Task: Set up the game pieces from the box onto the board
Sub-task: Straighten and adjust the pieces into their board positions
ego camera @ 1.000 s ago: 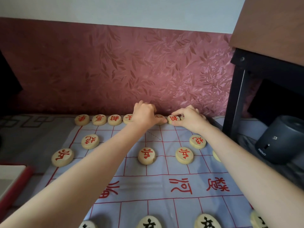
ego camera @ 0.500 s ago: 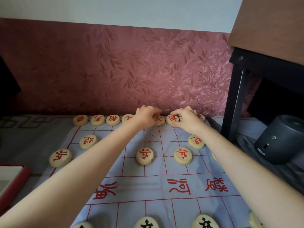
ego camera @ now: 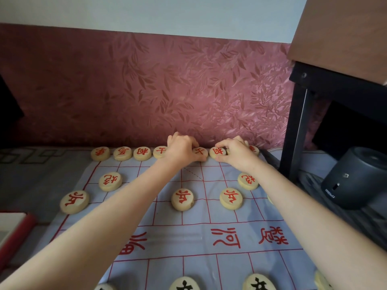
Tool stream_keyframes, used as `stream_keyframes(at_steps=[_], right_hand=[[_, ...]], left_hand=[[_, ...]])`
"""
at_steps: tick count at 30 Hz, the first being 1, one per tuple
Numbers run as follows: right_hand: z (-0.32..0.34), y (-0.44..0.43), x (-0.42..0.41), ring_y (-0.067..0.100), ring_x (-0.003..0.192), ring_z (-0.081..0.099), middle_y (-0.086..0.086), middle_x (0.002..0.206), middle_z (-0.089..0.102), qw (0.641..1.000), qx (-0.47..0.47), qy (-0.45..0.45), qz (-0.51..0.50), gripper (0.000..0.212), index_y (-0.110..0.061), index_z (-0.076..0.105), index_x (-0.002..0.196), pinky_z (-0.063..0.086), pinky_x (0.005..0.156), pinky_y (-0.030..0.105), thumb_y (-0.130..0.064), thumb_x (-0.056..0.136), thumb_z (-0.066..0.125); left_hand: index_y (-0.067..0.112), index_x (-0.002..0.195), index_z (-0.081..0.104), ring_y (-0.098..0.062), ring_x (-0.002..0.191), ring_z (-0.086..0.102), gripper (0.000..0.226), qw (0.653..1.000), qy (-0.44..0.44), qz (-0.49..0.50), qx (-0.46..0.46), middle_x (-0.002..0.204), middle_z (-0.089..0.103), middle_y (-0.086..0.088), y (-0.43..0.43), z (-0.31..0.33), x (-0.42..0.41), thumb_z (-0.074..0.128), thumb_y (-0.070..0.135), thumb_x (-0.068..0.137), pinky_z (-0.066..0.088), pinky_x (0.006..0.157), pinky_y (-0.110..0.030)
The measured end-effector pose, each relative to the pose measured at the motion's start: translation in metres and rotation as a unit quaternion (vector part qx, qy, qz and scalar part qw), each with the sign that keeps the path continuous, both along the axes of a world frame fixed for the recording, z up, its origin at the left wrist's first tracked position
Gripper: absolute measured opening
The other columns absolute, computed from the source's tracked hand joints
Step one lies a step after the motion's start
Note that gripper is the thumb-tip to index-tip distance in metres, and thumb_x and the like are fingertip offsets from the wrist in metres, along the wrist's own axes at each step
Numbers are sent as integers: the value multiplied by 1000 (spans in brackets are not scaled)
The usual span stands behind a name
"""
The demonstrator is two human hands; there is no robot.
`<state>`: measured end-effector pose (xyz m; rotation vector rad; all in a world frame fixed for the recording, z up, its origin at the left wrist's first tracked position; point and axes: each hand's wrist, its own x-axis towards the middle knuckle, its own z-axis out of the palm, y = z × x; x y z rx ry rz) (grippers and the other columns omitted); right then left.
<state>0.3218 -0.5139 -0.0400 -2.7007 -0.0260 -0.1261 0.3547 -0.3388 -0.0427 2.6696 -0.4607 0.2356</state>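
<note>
A pale cloth board (ego camera: 188,243) with red grid lines lies before me. Round cream pieces with red characters line its far row (ego camera: 122,153) against the wall, and more red pieces (ego camera: 182,199) stand two rows nearer. Black-marked pieces (ego camera: 184,284) peek in at the bottom edge. My left hand (ego camera: 181,149) is curled over the middle of the far row, covering a piece beside the red piece (ego camera: 199,152). My right hand (ego camera: 235,152) pinches the neighbouring red piece (ego camera: 217,152) between thumb and forefinger.
A red-edged box (ego camera: 14,233) sits at the left edge. A dark cylindrical device (ego camera: 356,178) stands at the right under a black-legged table (ego camera: 295,126). The patterned pink wall (ego camera: 146,91) rises directly behind the far row.
Both hands stay at the far row. The left hand has shifted slightly left, uncovering more of the piece beside it; the right hand keeps its pinch on its piece.
</note>
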Motion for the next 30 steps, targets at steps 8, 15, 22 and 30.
stream_keyframes(at_steps=[8, 15, 22, 30], right_hand=[[0, -2, 2, 32, 116, 36, 3, 109, 35, 1000, 23, 4, -2, 46, -28, 56, 126, 27, 100, 30, -33, 83, 68], [5, -5, 5, 31, 120, 44, 9, 125, 43, 998, 56, -1, -10, 51, -32, 55, 126, 32, 103, 34, -31, 78, 73], [-3, -4, 10, 29, 121, 37, 10, 124, 43, 999, 37, 0, 0, 45, -28, 60, 122, 25, 103, 31, -32, 79, 72], [-9, -4, 16, 28, 124, 36, 9, 129, 44, 999, 30, 6, 9, 46, -29, 60, 120, 21, 106, 34, -35, 76, 73]], left_hand=[[24, 130, 53, -26, 125, 30, 50, 996, 54, -51, 48, 128, 56, -3, 1, 7, 3, 61, 44, 85, 23, 100, -34], [21, 132, 51, -26, 128, 29, 63, 997, 46, -54, 25, 130, 54, -5, 3, 4, 4, 71, 40, 76, 23, 102, -34], [22, 124, 59, -24, 121, 34, 53, 998, 12, -50, 34, 118, 63, -1, 3, -1, 6, 68, 44, 77, 24, 96, -33], [23, 118, 62, -26, 116, 38, 51, 999, -4, -27, 25, 107, 64, -4, 3, -1, 5, 69, 47, 75, 26, 95, -33]])
